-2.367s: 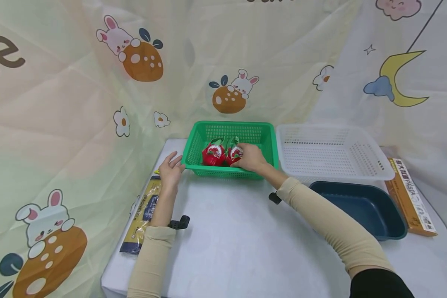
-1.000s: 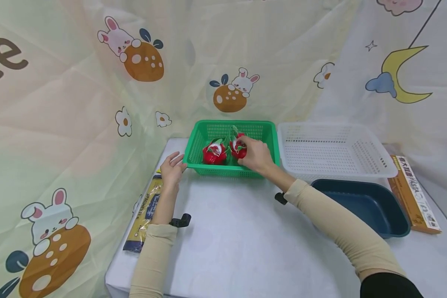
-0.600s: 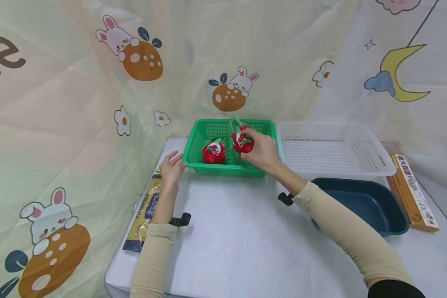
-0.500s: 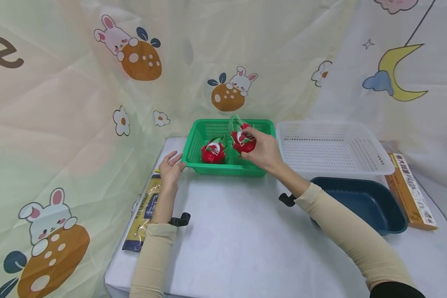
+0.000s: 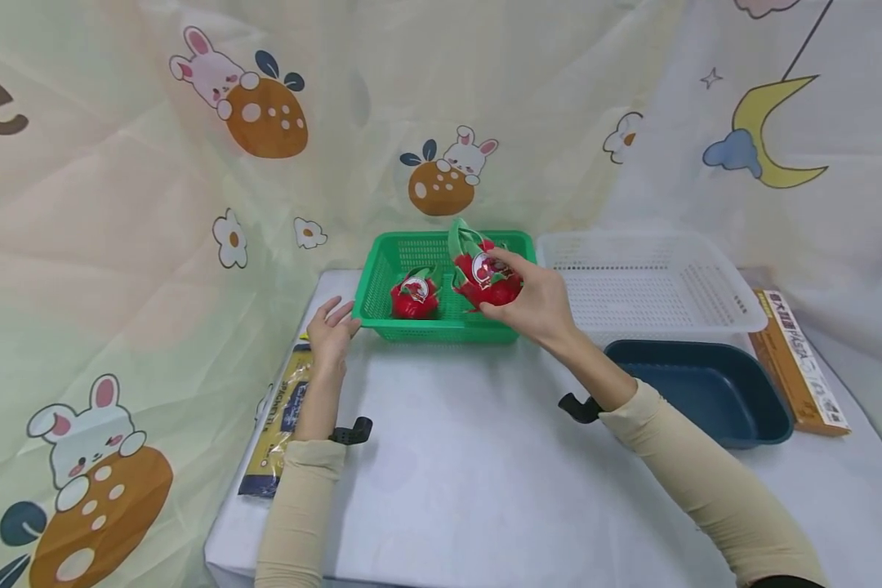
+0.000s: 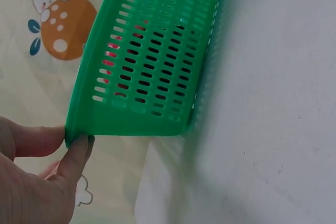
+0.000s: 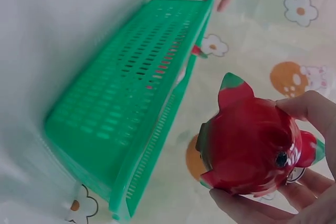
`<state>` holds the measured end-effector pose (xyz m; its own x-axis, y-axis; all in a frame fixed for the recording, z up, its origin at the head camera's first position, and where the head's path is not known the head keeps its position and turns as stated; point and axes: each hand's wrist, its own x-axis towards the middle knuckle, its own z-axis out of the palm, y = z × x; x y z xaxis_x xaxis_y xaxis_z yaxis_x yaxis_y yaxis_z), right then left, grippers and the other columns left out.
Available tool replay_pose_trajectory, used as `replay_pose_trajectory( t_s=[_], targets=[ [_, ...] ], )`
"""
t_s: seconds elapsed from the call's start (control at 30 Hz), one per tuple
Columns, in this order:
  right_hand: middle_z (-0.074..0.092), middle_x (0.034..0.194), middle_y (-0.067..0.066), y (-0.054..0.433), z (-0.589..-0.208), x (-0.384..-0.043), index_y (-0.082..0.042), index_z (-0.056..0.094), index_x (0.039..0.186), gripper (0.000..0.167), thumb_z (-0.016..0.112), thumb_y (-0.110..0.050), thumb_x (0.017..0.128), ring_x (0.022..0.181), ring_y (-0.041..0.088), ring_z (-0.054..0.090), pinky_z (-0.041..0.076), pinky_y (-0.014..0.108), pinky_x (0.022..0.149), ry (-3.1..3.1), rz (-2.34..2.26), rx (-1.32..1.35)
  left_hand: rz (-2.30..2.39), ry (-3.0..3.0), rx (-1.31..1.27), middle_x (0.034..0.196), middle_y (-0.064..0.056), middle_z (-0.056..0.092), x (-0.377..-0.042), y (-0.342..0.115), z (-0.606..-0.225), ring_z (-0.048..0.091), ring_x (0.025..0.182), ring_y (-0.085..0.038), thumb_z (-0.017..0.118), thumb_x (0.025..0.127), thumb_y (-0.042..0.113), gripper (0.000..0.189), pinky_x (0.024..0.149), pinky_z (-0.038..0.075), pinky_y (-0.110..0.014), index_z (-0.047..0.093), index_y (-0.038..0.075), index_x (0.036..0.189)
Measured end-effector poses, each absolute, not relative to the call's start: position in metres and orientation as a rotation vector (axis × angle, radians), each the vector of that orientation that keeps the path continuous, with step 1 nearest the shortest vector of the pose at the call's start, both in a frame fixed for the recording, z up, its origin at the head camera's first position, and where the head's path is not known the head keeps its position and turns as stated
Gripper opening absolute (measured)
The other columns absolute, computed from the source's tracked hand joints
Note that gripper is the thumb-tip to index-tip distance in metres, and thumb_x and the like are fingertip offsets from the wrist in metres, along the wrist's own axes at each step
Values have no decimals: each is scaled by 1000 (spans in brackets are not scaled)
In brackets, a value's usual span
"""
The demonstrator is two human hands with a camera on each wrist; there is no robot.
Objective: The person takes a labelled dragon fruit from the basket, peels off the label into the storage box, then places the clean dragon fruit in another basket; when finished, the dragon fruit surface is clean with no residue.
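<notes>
My right hand (image 5: pixel 540 302) grips a red dragon fruit (image 5: pixel 488 278) with green-tipped scales and a round sticker, held up over the green basket (image 5: pixel 448 329). In the right wrist view, thumb and fingers wrap the side of that dragon fruit (image 7: pixel 252 142), which stands apart from the basket wall (image 7: pixel 131 77). A second dragon fruit (image 5: pixel 414 298) lies in the left part of the basket. At the basket's front left corner is my left hand (image 5: pixel 331 335). The left wrist view shows its thumb and fingers pinching the rim (image 6: pixel 73 124).
A white perforated basket (image 5: pixel 639 298) stands right of the green one. In front of it is a dark blue tub (image 5: pixel 706 400), with an orange pasta box (image 5: pixel 801 367) beside it. A yellow spaghetti bag (image 5: pixel 275 433) lies along the table's left edge under my left arm.
My right hand has lifted one dragon fruit off the basket floor, up and to the right, towards me. The left hand has stayed at the corner. The view has shifted slightly.
</notes>
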<state>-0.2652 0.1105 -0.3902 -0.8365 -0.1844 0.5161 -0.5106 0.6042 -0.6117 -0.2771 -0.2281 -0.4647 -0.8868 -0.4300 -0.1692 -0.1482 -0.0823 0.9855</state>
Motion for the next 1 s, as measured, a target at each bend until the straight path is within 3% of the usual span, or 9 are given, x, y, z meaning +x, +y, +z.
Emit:
replay_pose_trajectory(
  t_s=[0.3,0.7,1.0],
  targets=[
    [74,122,8,122,-392,-233,-19,65,143,77,95,-22,73,99,29,69,65,49,78,-2371,1202,502,-2116,-1904,610,146,-17,61,-279,-226,-468,63,128,-32,61,93,-15,69,99,58,-30,46,10,156],
    [68,135,8,144,-412,-187,-31,56,152,89,95,-20,72,111,31,71,64,50,84,-2286,1293,466,-2124,-1917,629,148,-14,60,-279,-227,-468,63,128,-28,62,96,-12,68,100,56,-28,46,13,156],
    [70,131,5,159,-433,-155,-38,57,150,91,97,-20,70,110,24,69,64,47,85,-2317,1279,398,-2124,-1925,642,148,-13,60,-279,-225,-467,64,126,-26,62,96,-11,67,101,56,-28,45,14,157]
  ],
)
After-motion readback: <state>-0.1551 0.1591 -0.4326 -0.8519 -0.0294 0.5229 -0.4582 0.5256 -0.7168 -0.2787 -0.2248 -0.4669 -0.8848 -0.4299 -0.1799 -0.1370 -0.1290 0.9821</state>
